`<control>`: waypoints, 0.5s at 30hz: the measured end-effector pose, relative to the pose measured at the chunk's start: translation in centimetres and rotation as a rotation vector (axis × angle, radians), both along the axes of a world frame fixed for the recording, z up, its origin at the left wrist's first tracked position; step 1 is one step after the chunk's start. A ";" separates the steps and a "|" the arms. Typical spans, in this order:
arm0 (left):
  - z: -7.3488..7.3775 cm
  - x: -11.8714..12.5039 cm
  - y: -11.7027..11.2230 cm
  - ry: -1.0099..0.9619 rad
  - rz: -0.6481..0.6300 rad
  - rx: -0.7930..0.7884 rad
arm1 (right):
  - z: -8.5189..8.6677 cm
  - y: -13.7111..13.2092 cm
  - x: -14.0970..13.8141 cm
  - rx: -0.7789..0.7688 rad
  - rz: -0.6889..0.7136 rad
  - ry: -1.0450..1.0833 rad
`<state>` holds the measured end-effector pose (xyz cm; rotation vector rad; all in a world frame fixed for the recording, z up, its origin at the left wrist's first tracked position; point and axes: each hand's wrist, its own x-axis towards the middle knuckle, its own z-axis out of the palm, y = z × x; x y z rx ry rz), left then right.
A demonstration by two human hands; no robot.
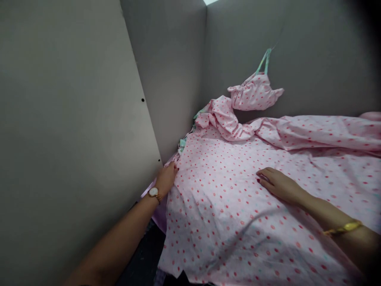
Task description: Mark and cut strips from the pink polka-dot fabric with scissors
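Observation:
A wide sheet of pink cotton fabric point(208, 186) with red dots lies spread in front of me, lightly creased, and its near edge hangs down. At its left edge, beside the grey partition, my left hand point(167, 177) is closed, fingers bent over the fabric's border. My right hand point(275, 183) rests palm down on the middle of the fabric, fingers out and slightly curved. Behind them, more of the dotted fabric is bunched in folds. Mint green trim point(182, 145) shows along the left edge, and purple cloth point(160, 216) peeks out beneath.
A small gathered piece of matching dotted fabric point(256, 92) with mint green straps hangs against the back panel point(312, 59). A tall grey partition point(74, 99) stands close on my left. Dark floor point(143, 254) shows below the left forearm.

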<state>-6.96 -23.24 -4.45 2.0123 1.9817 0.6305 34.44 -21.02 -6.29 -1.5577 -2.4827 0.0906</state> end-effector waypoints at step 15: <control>-1.3 -1.7 -4.9 -0.182 0.002 -0.001 | 0.2 -1.4 1.2 0.017 -0.043 0.040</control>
